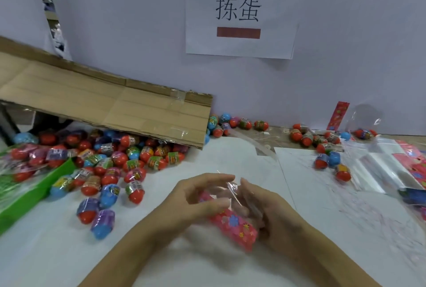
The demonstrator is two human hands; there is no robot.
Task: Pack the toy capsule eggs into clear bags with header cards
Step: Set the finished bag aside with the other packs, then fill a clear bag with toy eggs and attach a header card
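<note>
Hands meet over white table [230, 263]. Left hand [198, 196] and right hand [265, 203] both pinch clear bag [232, 191] with pink header card [232, 224], fingers curled around it. Toy eggs [110, 164] lie in big pile at left, under cardboard flap [110, 104]. More eggs [329, 160] at right, near spare bags [378, 167].

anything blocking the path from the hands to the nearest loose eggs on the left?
Nothing visible. Both hands, left and right, hold the clear bag with its pink header card. The nearest eggs lie to their left with only bare white table between. The cardboard flap sits farther back.
</note>
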